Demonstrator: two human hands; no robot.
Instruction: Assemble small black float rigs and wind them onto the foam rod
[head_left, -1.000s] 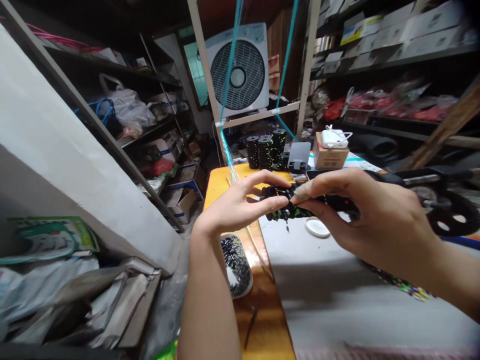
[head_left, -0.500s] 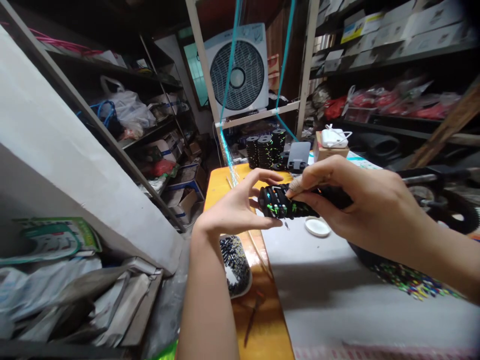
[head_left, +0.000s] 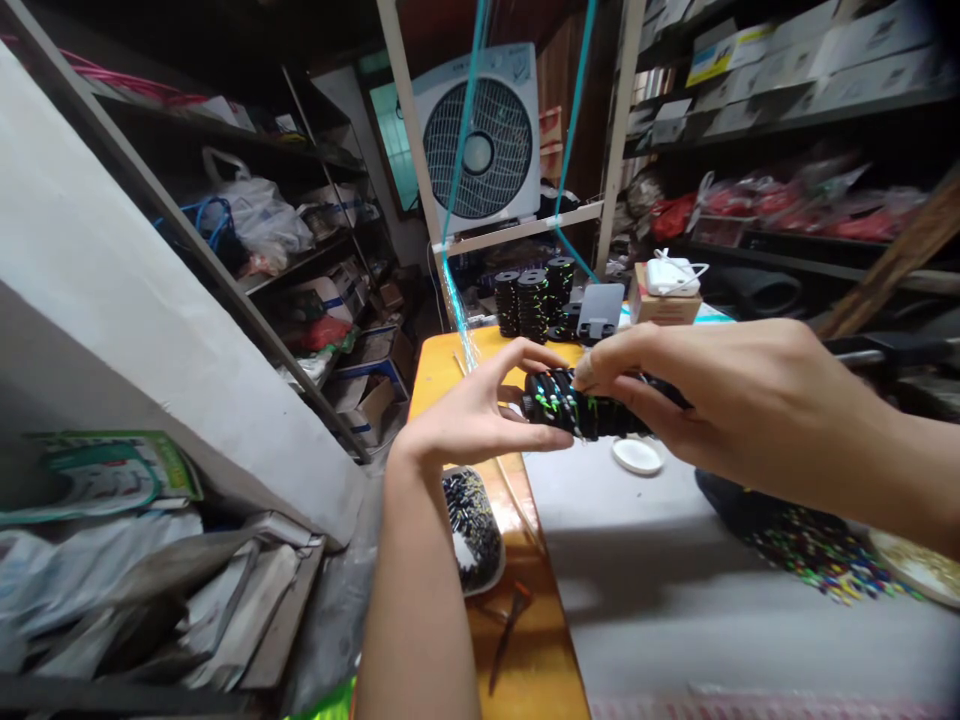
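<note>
Both my hands hold a black roll of stacked rings with green marks point(head_left: 577, 408) in the air over the orange table point(head_left: 525, 620). My left hand point(head_left: 480, 415) pinches its left end between thumb and fingers. My right hand point(head_left: 720, 400) wraps round its right part, the fingertips pressed on top. A white dish of small dark pieces point(head_left: 472, 530) sits below my left wrist.
Stacks of black rings point(head_left: 532, 295) and a phone stand point(head_left: 598, 310) stand at the table's far end. A white lid point(head_left: 636, 455), a grey sheet point(head_left: 712, 590) and coloured beads point(head_left: 810, 550) lie under my right arm. A fan point(head_left: 484, 140) and shelves surround the table.
The roll has turned in my hands and my right hand has shifted slightly left over it. The view has moved a little, hiding the black wheel at right.
</note>
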